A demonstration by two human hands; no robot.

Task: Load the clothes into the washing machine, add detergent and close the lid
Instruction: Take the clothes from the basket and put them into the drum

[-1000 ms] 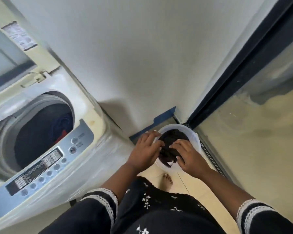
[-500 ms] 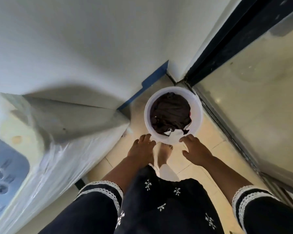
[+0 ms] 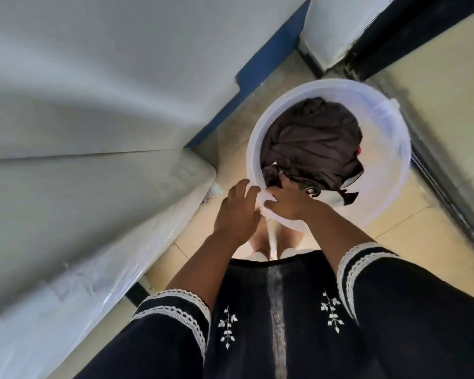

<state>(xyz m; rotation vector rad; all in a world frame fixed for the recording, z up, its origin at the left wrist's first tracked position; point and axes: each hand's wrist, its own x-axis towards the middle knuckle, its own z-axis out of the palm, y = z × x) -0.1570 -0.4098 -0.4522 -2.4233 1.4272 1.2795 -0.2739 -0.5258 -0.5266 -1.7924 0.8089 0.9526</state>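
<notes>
A white plastic tub (image 3: 389,149) stands on the tiled floor, holding crumpled dark brown clothes (image 3: 315,140). My right hand (image 3: 290,201) reaches over the tub's near rim: the fingers lie inside against the dark cloth and the thumb is outside, so it grips the rim. My left hand (image 3: 237,212) is just left of it, fingers fairly straight, tips touching the rim from outside. Of the washing machine (image 3: 74,214) only the plastic-wrapped side shows at left; its drum and lid are out of view.
A white wall with a blue skirting strip (image 3: 268,58) runs behind the tub. A dark door frame (image 3: 449,187) and its track border the tub's right side. My bare feet (image 3: 274,239) stand just below the tub.
The view dropped from the machine's top to the floor. My hands let go of the clothes, drew back, and now both are at the tub's near rim, the right one over it.
</notes>
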